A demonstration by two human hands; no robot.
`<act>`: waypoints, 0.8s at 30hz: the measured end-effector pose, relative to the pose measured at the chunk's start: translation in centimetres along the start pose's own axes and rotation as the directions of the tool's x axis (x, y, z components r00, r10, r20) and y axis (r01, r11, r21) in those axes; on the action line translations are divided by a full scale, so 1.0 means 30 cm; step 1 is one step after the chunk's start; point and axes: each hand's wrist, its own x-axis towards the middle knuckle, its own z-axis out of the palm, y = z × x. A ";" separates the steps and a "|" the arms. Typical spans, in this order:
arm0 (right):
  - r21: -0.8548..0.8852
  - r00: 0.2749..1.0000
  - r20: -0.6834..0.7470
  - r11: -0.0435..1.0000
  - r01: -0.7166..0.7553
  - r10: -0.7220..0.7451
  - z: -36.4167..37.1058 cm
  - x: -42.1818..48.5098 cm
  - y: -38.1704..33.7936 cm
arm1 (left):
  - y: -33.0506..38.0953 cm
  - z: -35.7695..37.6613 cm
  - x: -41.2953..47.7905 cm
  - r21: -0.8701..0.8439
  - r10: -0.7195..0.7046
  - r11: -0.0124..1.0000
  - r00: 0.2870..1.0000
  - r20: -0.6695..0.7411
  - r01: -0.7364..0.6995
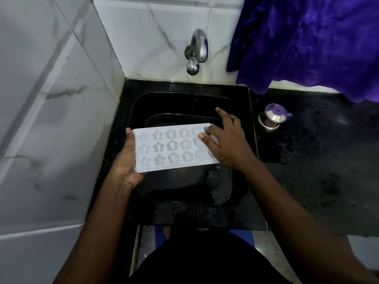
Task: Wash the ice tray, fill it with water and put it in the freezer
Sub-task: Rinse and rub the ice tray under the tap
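A white ice tray (170, 147) with star- and flower-shaped cells is held level above the black sink (184, 103). My left hand (126, 162) grips its left end from below, thumb on the edge. My right hand (226, 143) lies on the tray's right end with the fingers spread, covering the cells there. The chrome tap (198, 51) sticks out of the tiled wall behind the sink, and a thin trickle of water falls from it just beyond the tray's far edge.
A small steel pot with a purple lid (272, 117) stands on the black counter (317, 150) right of the sink. A purple cloth (307, 42) hangs over the counter's back right. White marble-look tiles (51, 119) wall in the left side.
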 end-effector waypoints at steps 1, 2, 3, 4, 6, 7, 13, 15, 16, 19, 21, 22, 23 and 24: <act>0.032 1.000 0.005 0.999 -0.008 0.008 -0.004 -0.004 -0.003 | -0.001 0.005 -0.004 0.002 0.001 1.000 1.000 0.003 -0.001; 0.058 1.000 0.008 0.998 -0.017 0.017 -0.010 -0.006 -0.006 | -0.001 0.008 -0.007 0.002 0.003 1.000 1.000 0.007 -0.003; 0.072 1.000 0.013 0.997 -0.027 0.026 -0.015 -0.007 -0.006 | 0.000 0.009 -0.009 -0.001 0.005 1.000 1.000 0.013 -0.005; 0.072 0.999 0.018 0.997 -0.035 0.034 -0.018 -0.008 -0.005 | 0.002 0.010 -0.013 -0.003 0.007 1.000 1.000 0.018 -0.007; 0.030 1.000 -0.003 0.999 -0.026 0.026 -0.025 -0.012 0.001 | 0.003 0.009 -0.017 -0.005 0.008 1.000 1.000 0.018 -0.008; -0.003 1.000 -0.028 1.000 -0.014 0.014 -0.027 -0.014 0.005 | 0.002 0.009 -0.019 -0.006 0.008 1.000 1.000 0.019 -0.008; -0.049 1.000 -0.029 0.999 -0.011 0.010 -0.039 -0.039 -0.004 | -0.012 0.020 -0.038 -0.010 0.018 1.000 1.000 0.020 -0.018; 0.019 0.999 0.005 0.999 -0.032 0.032 -0.042 -0.048 -0.015 | -0.018 0.024 -0.044 -0.005 0.018 1.000 0.999 0.035 -0.017; 0.036 0.999 0.012 0.998 -0.044 0.043 -0.043 -0.052 -0.020 | -0.021 0.025 -0.045 -0.004 0.018 1.000 0.999 0.038 -0.018; 0.028 0.998 0.017 0.998 -0.064 0.064 -0.045 -0.058 -0.020 | -0.020 0.023 -0.048 -0.001 0.024 1.000 0.999 0.047 -0.024; -0.003 0.998 0.005 0.998 -0.056 0.056 -0.046 -0.058 -0.012 | -0.015 0.017 -0.044 0.007 0.028 1.000 0.998 0.049 -0.028; -0.023 0.999 -0.011 0.999 -0.049 0.049 -0.045 -0.058 -0.009 | -0.011 0.015 -0.046 0.016 0.029 0.999 0.998 0.047 -0.030; -0.040 0.999 -0.030 0.998 -0.042 0.040 -0.044 -0.058 -0.007 | -0.009 0.012 -0.044 0.021 0.029 0.999 0.998 0.048 -0.030; -0.050 0.998 -0.049 0.998 -0.035 0.033 -0.043 -0.058 -0.008 | -0.006 0.009 -0.042 0.025 0.030 0.999 0.998 0.050 -0.032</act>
